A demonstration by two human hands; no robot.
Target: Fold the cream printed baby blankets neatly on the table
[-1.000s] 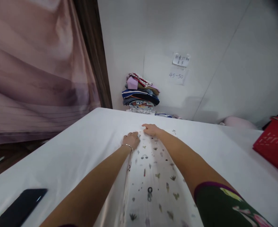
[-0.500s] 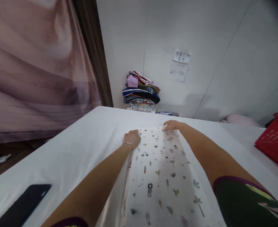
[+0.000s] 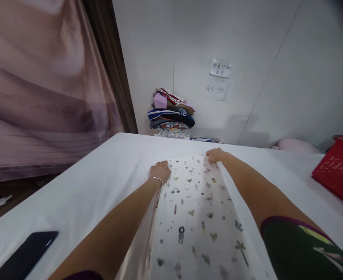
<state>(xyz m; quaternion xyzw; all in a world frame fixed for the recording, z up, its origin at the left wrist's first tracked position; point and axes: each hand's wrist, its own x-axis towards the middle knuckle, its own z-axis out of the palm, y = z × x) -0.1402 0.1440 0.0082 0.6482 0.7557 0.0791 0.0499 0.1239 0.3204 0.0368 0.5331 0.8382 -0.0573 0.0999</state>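
A long folded white cloth (image 3: 189, 217) printed with small palms, cacti, flamingos and rainbows runs from the table's near side toward its far edge. Its left side shows stacked fold edges. At the far left corner my left hand (image 3: 160, 171), with a bracelet at the wrist, is closed on the cloth's edge; the fingertips are partly hidden. My right hand (image 3: 215, 155) pinches the far right corner, with its fingers pressed together.
The cloth lies on a white-covered table (image 3: 95, 182). A dark phone (image 3: 24, 254) rests at the near left and a red bag (image 3: 339, 171) at the right. Behind the far edge rises a pile of folded fabrics (image 3: 171, 112). A pink curtain (image 3: 49, 85) hangs left.
My right hand has shifted slightly right along the far edge to the corner, and its fingers have closed. My left hand stays at the left corner. The camera view has turned slightly.
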